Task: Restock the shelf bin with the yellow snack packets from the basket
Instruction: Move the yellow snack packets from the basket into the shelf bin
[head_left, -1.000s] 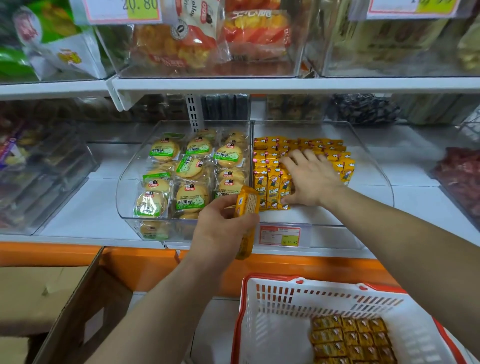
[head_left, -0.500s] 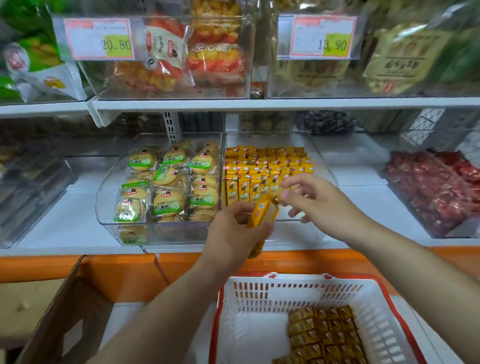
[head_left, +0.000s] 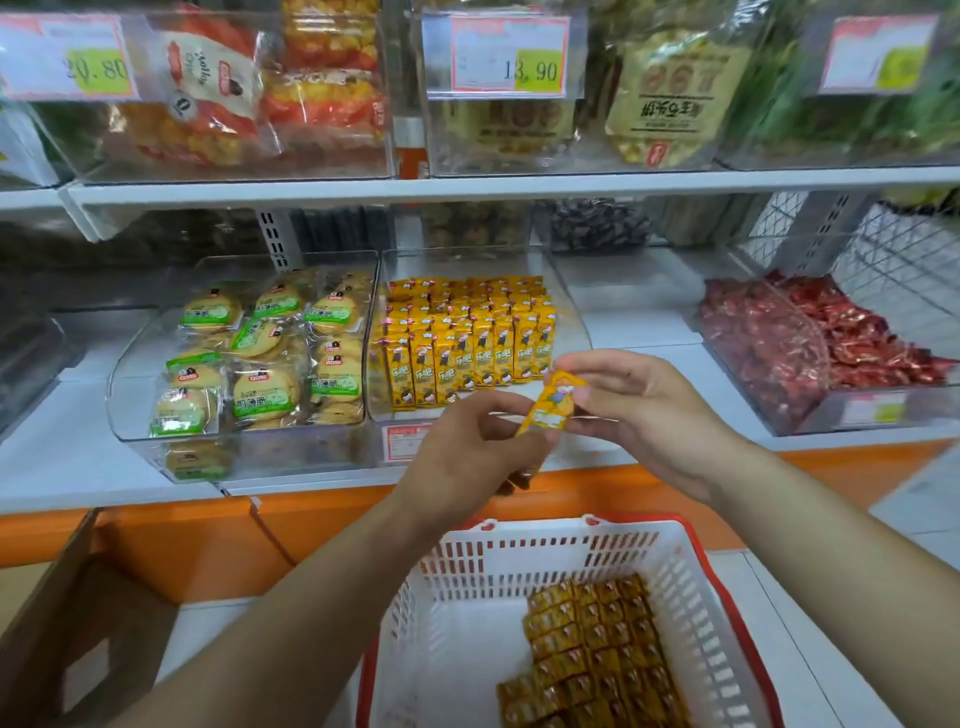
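Observation:
A clear shelf bin at centre holds rows of upright yellow snack packets. In front of its open edge, both hands meet on one yellow packet. My left hand grips the packet's lower end, with more packets seemingly tucked under its fingers. My right hand pinches the packet's top end between thumb and fingers. Below them stands a white basket with a red rim, and several yellow packets lie flat in its right half.
A clear bin of green-labelled biscuit packs stands left of the yellow bin, and a bin of red-wrapped sweets stands to the right. An upper shelf carries more bins with price tags. A cardboard box sits at bottom left.
My right hand left the packets in the bin and came back toward me to pinch the packet held by my left hand. The view shifted left and down.

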